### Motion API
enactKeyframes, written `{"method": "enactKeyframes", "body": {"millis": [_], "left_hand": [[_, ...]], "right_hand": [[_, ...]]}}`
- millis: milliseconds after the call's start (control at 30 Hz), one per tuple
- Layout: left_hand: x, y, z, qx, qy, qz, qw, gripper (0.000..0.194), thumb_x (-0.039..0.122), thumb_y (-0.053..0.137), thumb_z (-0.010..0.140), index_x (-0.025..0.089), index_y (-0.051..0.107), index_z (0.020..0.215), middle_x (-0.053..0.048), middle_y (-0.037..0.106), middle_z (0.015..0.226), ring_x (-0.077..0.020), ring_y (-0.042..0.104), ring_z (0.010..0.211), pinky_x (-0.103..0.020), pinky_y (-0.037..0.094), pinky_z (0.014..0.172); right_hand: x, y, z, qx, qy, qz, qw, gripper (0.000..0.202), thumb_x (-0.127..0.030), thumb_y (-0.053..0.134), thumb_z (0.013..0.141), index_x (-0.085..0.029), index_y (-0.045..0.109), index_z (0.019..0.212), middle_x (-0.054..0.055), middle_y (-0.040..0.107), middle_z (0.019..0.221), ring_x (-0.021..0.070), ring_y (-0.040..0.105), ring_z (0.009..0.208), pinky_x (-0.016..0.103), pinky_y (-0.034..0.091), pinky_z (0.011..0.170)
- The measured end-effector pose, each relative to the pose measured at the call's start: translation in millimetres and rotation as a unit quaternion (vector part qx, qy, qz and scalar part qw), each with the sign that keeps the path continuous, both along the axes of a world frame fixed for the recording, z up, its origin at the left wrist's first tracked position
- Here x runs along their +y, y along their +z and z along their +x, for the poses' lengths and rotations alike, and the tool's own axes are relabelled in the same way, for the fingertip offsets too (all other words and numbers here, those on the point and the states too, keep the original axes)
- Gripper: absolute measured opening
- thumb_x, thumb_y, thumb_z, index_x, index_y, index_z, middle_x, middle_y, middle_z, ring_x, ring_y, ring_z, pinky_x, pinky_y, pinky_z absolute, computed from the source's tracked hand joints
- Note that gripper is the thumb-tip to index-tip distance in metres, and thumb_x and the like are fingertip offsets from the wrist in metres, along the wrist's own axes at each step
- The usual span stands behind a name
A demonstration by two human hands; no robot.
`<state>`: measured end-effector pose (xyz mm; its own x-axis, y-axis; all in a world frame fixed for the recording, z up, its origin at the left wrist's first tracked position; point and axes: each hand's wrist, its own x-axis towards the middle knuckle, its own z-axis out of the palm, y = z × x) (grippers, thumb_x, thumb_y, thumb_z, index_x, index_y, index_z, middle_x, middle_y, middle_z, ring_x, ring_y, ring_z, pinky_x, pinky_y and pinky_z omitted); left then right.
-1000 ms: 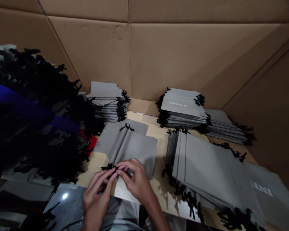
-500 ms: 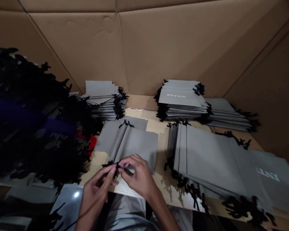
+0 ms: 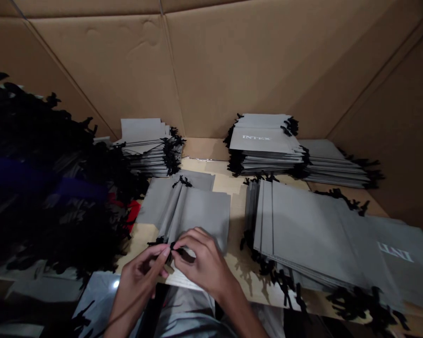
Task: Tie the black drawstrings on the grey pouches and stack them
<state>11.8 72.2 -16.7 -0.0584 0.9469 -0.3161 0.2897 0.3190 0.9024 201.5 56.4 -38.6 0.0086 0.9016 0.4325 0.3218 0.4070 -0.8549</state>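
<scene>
A grey drawstring bag (image 3: 204, 213) lies on the wooden table, its folded edge running up the middle and black cord ends at top and bottom. At its near edge both hands meet over a short black drawstring (image 3: 172, 245). My left hand (image 3: 143, 274) pinches the cord between thumb and index finger, the other fingers curled under. From the right, my right hand (image 3: 200, 263) grips the same cord with thumb and fingertips. The exact shape of the cord between the fingers is partly hidden. Another grey bag (image 3: 153, 202) lies partly beneath.
Stacks of grey bags stand at the back left (image 3: 141, 159), back centre (image 3: 264, 141) and right (image 3: 303, 230). A high pile with black cords (image 3: 56, 225) rises on the left, beside a red piece (image 3: 132, 216). Cardboard walls (image 3: 250, 61) enclose the table.
The view has shifted slightly. Both hands stay at the cord; my right fingers have moved a little closer to my left fingertips, and less loose cord shows between them.
</scene>
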Motion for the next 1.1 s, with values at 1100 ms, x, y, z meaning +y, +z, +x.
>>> {"method": "enactKeyframes", "body": {"millis": [1100], "left_hand": [[11,5.7,0,-0.105,-0.046,-0.029,0.993,0.034,0.034,0.092,0.053,0.022,0.091,0.085,-0.007,0.087,0.08,-0.0244,0.075,0.06,-0.032,0.063,0.059]], "right_hand": [[-5,-1.6,1,-0.231,-0.054,0.059,0.97,0.017,-0.015,0.065,0.092,-0.023,0.061,0.106,0.005,0.074,0.1,0.0254,0.063,0.096,0.041,0.044,0.093]]}}
